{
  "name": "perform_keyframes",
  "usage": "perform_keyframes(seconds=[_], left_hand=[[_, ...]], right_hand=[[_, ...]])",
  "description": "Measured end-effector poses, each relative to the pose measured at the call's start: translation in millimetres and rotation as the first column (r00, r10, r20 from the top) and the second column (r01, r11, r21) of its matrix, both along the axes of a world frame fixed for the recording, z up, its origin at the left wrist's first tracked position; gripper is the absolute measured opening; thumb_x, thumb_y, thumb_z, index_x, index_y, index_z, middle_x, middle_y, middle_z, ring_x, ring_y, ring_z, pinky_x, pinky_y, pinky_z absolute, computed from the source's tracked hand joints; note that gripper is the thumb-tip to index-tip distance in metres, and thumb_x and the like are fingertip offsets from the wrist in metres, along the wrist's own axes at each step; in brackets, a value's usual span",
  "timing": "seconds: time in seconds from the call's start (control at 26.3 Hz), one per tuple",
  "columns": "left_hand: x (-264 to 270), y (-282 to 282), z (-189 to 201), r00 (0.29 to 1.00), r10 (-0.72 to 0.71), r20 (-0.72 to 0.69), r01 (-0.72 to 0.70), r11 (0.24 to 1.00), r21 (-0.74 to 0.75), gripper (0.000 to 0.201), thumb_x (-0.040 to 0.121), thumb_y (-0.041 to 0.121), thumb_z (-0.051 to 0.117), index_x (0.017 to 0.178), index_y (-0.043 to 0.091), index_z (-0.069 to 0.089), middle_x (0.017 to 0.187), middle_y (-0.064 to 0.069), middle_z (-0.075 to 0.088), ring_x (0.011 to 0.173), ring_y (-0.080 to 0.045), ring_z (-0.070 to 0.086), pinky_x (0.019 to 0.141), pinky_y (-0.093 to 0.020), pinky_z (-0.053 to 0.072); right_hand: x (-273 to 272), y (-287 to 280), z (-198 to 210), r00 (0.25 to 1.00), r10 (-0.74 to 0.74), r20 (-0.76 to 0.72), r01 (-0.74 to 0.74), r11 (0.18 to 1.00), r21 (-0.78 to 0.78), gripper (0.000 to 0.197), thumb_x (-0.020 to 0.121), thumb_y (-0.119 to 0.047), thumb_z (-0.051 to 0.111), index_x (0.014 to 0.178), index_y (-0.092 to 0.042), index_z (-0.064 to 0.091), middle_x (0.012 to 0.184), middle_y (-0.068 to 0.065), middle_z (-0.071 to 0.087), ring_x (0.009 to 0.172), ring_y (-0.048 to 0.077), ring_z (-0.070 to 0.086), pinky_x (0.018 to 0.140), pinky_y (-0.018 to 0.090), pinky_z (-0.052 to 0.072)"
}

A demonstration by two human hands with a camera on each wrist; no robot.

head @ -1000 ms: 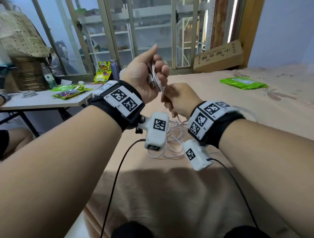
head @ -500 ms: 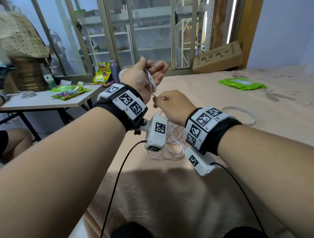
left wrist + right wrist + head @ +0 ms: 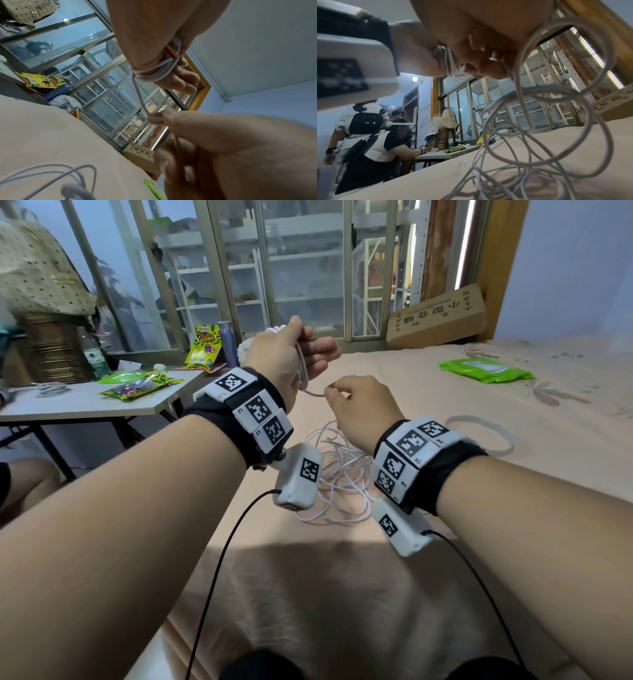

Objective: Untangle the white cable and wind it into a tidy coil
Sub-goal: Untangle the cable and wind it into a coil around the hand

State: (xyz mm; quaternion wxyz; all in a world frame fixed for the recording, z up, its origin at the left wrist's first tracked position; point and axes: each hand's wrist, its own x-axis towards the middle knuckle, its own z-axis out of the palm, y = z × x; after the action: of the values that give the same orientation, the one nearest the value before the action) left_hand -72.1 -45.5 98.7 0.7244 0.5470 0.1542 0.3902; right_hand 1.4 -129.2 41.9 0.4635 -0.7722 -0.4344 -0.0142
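**Coil started; most of the white cable [image 3: 342,474] is still to be wound.**
Left hand [image 3: 291,354]: fingers extended, a few turns wound round them, thumb pinning the plug end. A short slack strand runs to the right hand [image 3: 359,405], which pinches it between thumb and forefinger. The remainder lies loosely tangled on the bed [image 3: 428,392] below the wrists. Judged: early stage.

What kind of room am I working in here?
Probably a bedroom doubling as a workspace: a bed with a beige floral sheet, a folding table holding snack packets, and sliding glass doors onto storage shelves.
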Motion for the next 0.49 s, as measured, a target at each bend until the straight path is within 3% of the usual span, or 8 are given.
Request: perform_keyframes(seconds=[0.08, 0.19, 0.27, 0.38, 0.49], left_hand=[[-0.2, 0.4, 2.3, 1.0, 0.008, 0.012, -0.008, 1.0, -0.002, 0.04, 0.106, 0.03, 0.029, 0.075, 0.014, 0.048, 0.057, -0.001, 0.068, 0.06, -0.015, 0.071, 0.051, -0.018, 0.048], [-0.1, 2.5, 4.5, 0.999, 0.014, 0.036, -0.013, 1.0, -0.022, 0.039, 0.106, 0.031, 0.028, 0.076, 0.014, 0.047, 0.059, -0.002, 0.069, 0.063, -0.016, 0.071, 0.051, -0.018, 0.048], [-0.2, 3.7, 5.1, 0.999, 0.021, 0.045, -0.02, 0.999, -0.033, 0.04, 0.106, 0.032, 0.027, 0.076, 0.015, 0.047, 0.057, -0.001, 0.069, 0.061, -0.015, 0.071, 0.051, -0.017, 0.048], [0.4, 5.6, 3.5, 0.998, 0.036, 0.042, -0.034, 0.998, -0.054, 0.041, 0.106, 0.032, 0.027, 0.074, 0.015, 0.047, 0.055, 0.0, 0.068, 0.058, -0.014, 0.07, 0.05, -0.017, 0.046], [0.9, 8.7, 1.4, 0.997, 0.067, 0.037, -0.064, 0.996, -0.068, 0.041, 0.106, 0.032, 0.027, 0.073, 0.016, 0.047, 0.053, 0.001, 0.067, 0.055, -0.013, 0.069, 0.049, -0.017, 0.046]], right_hand=[[1.9, -0.9, 0.4, 0.999, -0.047, -0.002, 0.047, 0.998, 0.032, 0.021, 0.095, -0.026, 0.052, 0.107, -0.022, 0.068, 0.103, 0.004, 0.069, 0.094, 0.025, 0.062, 0.084, 0.03, 0.048], [2.7, -1.8, -0.3, 0.998, -0.041, 0.045, 0.043, 0.998, -0.041, 0.018, 0.093, -0.023, 0.053, 0.095, -0.023, 0.07, 0.101, 0.002, 0.071, 0.09, 0.024, 0.061, 0.078, 0.028, 0.047], [2.4, -1.9, -0.6, 0.998, -0.016, 0.068, 0.024, 0.992, -0.121, 0.02, 0.093, -0.022, 0.053, 0.093, -0.023, 0.073, 0.103, 0.001, 0.072, 0.094, 0.024, 0.062, 0.079, 0.028, 0.047], [0.3, -2.5, 1.6, 0.996, 0.04, 0.077, -0.023, 0.976, -0.215, 0.023, 0.091, -0.023, 0.053, 0.092, -0.023, 0.075, 0.1, 0.0, 0.072, 0.084, 0.022, 0.061, 0.071, 0.025, 0.042], [-3.1, -3.9, 2.4, 0.988, 0.141, 0.069, -0.119, 0.96, -0.253, 0.021, 0.09, -0.027, 0.056, 0.093, -0.024, 0.076, 0.1, -0.002, 0.073, 0.091, 0.021, 0.063, 0.078, 0.028, 0.047]])
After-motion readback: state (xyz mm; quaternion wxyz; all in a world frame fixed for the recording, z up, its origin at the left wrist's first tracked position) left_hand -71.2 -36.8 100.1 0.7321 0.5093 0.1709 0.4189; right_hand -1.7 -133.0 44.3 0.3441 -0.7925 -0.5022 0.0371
